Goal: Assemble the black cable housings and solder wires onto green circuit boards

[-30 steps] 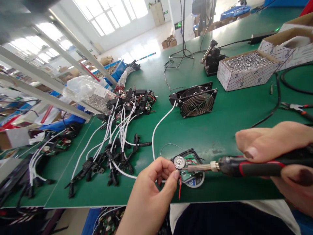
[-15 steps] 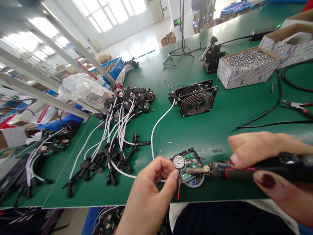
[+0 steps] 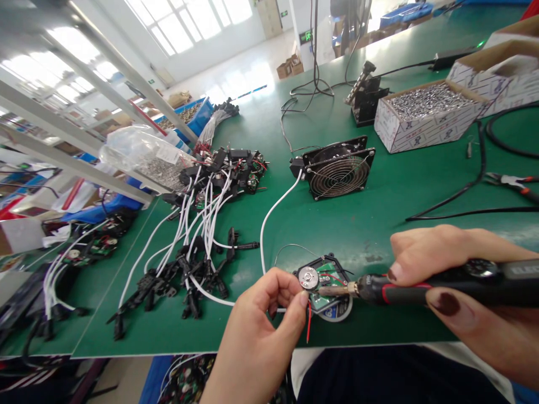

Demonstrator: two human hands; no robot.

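Across the green worktop (image 3: 248, 134), a black fan (image 3: 340, 177) stands beyond a circuit board (image 3: 323, 302) lying near the front edge. The right hand (image 3: 455, 249) grasps a soldering iron (image 3: 404, 293), its tip beside the board's round metal disc (image 3: 309, 277). The left hand (image 3: 267, 322) curls at the board's left side; whether it grips anything is hidden. Soldering seems underway, calling for a steady tip.
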